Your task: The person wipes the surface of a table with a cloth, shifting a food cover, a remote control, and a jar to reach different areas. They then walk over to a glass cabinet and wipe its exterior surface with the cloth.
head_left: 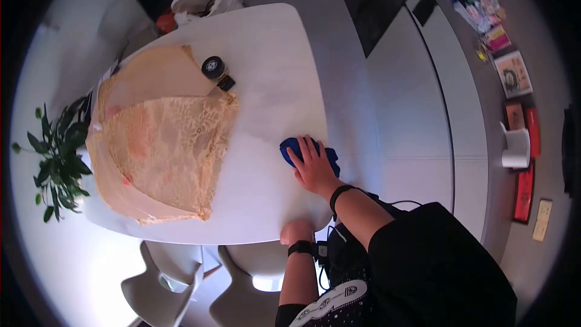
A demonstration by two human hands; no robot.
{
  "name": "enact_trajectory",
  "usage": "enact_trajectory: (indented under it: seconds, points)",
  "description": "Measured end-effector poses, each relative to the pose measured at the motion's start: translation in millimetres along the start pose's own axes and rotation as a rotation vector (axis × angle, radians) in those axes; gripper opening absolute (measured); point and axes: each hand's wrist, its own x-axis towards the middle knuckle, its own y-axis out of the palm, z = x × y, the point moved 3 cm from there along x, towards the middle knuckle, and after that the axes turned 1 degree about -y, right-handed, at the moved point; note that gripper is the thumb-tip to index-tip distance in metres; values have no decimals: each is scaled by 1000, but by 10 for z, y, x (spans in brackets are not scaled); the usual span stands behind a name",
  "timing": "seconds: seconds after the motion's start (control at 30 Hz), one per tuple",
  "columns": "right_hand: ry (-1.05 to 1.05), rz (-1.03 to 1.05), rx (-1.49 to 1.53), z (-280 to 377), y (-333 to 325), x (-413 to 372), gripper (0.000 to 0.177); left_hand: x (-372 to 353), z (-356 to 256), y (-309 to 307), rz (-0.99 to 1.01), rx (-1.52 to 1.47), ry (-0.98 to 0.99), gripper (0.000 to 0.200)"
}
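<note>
A bunched dark blue cloth (291, 145) lies near the edge of the white table (266, 109). My right hand (315, 169) presses down on it from above, its fingers bent over the fabric, and part of the cloth sticks out on the wrist side. At the table's corner my left hand (296, 231) rests on the edge, its fingers hidden from view. A peach lace food cover (175, 139) spreads over much of the table's far half, apart from both hands.
Beside the lace cover stand a black-lidded jar (213, 68) and a small dark box (226, 82). Chairs (163, 272) surround the table, and a leafy plant (60, 151) is beyond it. A counter at right carries boxes (513, 74) and a white paper roll (515, 148).
</note>
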Motion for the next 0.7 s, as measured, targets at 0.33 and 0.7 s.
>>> enact_trajectory:
  seconds: [0.33, 0.7]
  points:
    - [0, -43, 68, -53, -115, 22, 55, -94, -105, -152, 50, 259, 230, 27]
    - [-42, -118, 52, -434, -78, 778, 53, 57, -21, -31, 184, 294, 211, 27]
